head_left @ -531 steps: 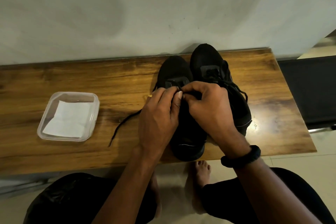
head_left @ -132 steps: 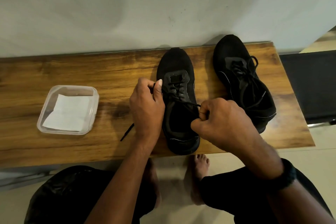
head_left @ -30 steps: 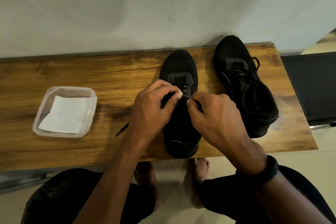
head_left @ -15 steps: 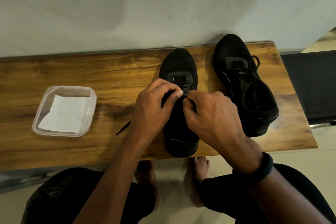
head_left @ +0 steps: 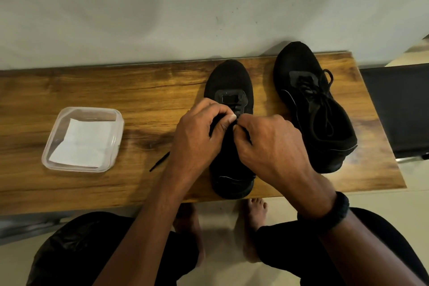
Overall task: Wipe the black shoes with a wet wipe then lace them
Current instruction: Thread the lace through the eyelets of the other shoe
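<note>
My left hand (head_left: 197, 137) and right hand (head_left: 271, 146) are drawn together. Their fingertips meet over the middle of the black mesh shoe (head_left: 228, 81), which stands straight ahead of me on the long varnished wooden bench (head_left: 116, 90). Both hands have their fingers curled into a pinch. The thin black lace (head_left: 160, 161) is black on black there, so I judge rather than see that each hand holds a run of it. Only its loose end shows plainly, lying on the wood to the left, out from under my left wrist.

The next move turns on how the shoe lies. Its long axis runs directly away from me, toe toward the wall and heel at the near edge of the bench. The two eyelet rows therefore run fore and aft, one under each hand. The grey eyelet panel shows just beyond my fingertips toward the toe, so I judge the lacing works back toward me. The free end lies on the left, nearer my left hand, which should feed it while the right takes the crossing.

The second black lace-up shoe (head_left: 311, 104), already threaded, stands just beside and to the right, apart from my right hand, with its heel swung outward. The clear plastic tub (head_left: 119, 127) with the white folded wipe (head_left: 83, 144) sits well apart on the left.
</note>
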